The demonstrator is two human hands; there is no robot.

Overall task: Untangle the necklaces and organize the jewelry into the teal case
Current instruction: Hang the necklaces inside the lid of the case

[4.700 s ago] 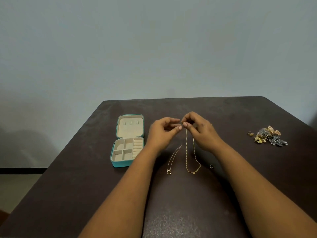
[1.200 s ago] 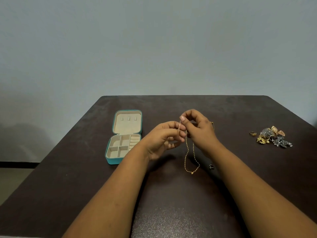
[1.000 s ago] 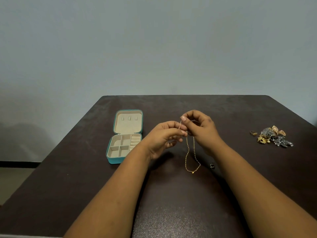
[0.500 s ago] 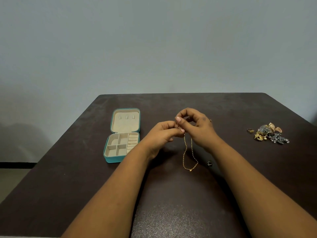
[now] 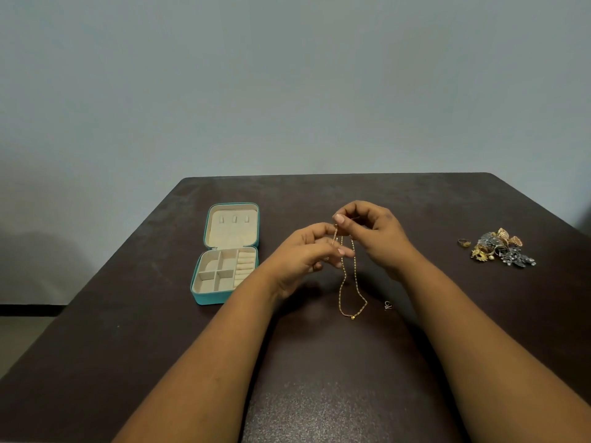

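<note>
Since the earliest frame, the second, thinner necklace no longer hung in view beside the gold chain; whether our left hand [image 5: 307,254] still held it, we could not tell. Our right hand [image 5: 374,231] pinched the top of the gold chain [image 5: 347,282], which hung in a loop with its pendant at the dark table [image 5: 319,362]. Our left hand's fingers were curled against the chain's upper end. To the left, the teal case [image 5: 224,282] lay open. A small ring [image 5: 388,305] lay near the loop. Well apart, at right, lay the jewelry pile [image 5: 499,249].
</note>
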